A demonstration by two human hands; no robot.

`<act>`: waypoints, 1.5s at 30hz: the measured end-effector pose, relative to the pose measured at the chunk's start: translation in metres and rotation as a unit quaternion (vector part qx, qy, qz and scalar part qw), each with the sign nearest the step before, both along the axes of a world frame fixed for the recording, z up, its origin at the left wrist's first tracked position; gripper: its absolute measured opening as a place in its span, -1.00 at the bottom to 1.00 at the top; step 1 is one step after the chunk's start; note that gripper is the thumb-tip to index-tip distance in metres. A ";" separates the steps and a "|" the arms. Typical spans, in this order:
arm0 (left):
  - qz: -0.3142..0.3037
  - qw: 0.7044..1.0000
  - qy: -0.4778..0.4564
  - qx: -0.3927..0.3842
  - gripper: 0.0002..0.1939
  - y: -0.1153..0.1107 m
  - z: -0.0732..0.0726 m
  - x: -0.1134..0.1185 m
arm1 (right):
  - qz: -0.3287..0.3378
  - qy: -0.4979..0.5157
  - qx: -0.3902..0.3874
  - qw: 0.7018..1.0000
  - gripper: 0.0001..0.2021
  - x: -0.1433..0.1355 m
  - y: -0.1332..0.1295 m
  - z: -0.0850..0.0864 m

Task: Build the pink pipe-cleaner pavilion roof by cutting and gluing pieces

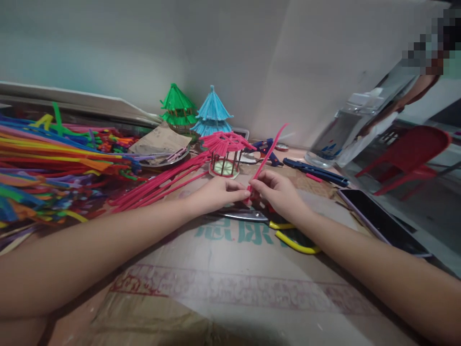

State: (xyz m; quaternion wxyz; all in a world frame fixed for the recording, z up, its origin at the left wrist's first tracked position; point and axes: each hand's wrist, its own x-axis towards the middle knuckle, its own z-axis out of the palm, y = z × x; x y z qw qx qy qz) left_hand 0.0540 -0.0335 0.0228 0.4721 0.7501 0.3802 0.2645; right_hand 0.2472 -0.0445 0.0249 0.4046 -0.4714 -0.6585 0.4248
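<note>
My right hand (pixel 272 190) pinches a long pink pipe cleaner (pixel 270 150), whose free end rises up and to the right. The closed fingers of my left hand (pixel 225 193) meet the lower end of the same strip. Just behind my hands stands a small pavilion with a pink roof (pixel 226 142), dark posts and a pale green round base. Under my hands lie scissors with yellow handles (pixel 297 244), their blades pointing left. More pink pipe cleaners (pixel 162 185) lie in a bundle to the left of the pavilion.
Colourful pipe cleaners (pixel 54 158) fill the left side. Green (pixel 176 108) and blue (pixel 213 113) pavilions stand behind. A blue glue gun (pixel 268 151), dark blue tool (pixel 315 172), phone (pixel 383 221) and clear bottle (pixel 333 129) are at the right. Cardboard (pixel 230 269) covers the table.
</note>
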 end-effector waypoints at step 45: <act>0.014 0.999 -0.030 -0.028 -0.79 -0.008 0.002 0.004 | 0.073 -0.233 0.141 0.959 -0.85 0.039 -0.018 0.044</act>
